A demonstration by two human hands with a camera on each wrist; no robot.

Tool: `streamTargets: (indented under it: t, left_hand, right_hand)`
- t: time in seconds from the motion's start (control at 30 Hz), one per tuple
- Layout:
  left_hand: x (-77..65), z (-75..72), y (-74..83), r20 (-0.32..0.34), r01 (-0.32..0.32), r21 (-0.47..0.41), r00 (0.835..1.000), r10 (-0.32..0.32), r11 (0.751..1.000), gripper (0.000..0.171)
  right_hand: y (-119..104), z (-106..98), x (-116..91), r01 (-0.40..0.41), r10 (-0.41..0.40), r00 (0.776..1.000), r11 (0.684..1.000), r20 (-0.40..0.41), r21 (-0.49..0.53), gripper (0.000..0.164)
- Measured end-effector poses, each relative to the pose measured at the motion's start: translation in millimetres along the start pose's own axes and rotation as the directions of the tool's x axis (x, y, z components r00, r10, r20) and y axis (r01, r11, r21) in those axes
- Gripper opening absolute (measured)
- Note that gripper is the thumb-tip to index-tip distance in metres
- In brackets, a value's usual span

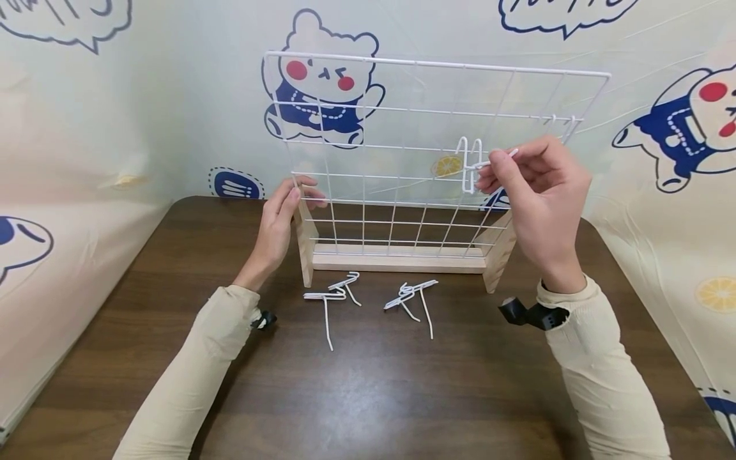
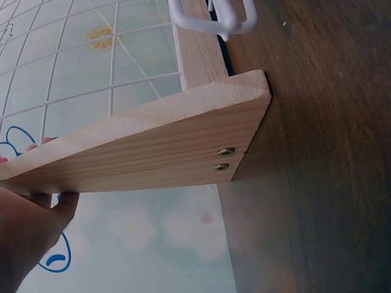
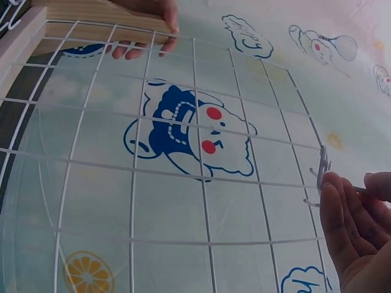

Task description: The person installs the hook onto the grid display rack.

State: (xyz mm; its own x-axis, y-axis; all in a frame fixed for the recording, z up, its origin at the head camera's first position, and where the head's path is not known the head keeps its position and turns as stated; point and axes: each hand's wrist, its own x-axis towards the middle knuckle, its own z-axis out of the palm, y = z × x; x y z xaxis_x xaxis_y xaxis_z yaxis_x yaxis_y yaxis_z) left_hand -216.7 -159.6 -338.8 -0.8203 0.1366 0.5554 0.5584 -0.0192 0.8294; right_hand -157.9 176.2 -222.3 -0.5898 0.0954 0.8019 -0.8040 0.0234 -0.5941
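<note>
A white wire grid stands in a wooden base with a slanted side post at each end. My left hand grips the left side post, thumb in front and fingers reaching behind. This post fills the middle of the left wrist view, showing two brass-coloured screws. With thumb and fingers, my right hand pinches the straight prong of a white metal hook. The hook's two bent tips point toward the grid, close in front of its upper right part. The right wrist view also shows this hook.
Several white hooks lie in two groups on the brown table before the base, a left group and a right one. Two small bent tips sit on an upper right wire. A cartoon-printed cloth hangs behind.
</note>
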Motion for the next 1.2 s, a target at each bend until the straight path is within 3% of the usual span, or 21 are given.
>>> streamTargets:
  t: [0.17,0.43,0.77,1.07,1.2]
  left_hand:
    - [0.7,4.9,14.4,-0.002,-0.004,0.008,1.0,0.004,1.0,0.032]
    - [5.8,-0.8,-6.7,0.002,-0.001,0.018,1.0,0.001,1.0,0.035]
    - [2.0,-1.1,-11.5,0.0,0.013,-0.009,1.0,-0.013,1.0,0.033]
    - [0.6,-3.0,-11.4,-0.004,0.007,0.009,1.0,-0.007,1.0,0.034]
    - [0.7,-4.0,-11.3,-0.007,-0.001,0.023,1.0,0.002,1.0,0.035]
  right_hand:
    - [-0.5,3.4,8.6,0.025,-0.025,0.999,1.0,-0.043,-0.008,0.018]
    - [-1.3,8.6,22.3,0.055,-0.057,0.993,0.998,-0.106,-0.029,0.011]
    - [2.4,10.5,32.1,0.07,-0.075,0.986,0.997,-0.151,-0.044,0.011]
    - [12.0,7.5,26.5,0.075,-0.092,0.991,0.983,-0.095,-0.169,0.011]
    - [14.8,7.7,21.0,0.077,-0.091,0.993,0.982,-0.073,-0.173,0.013]
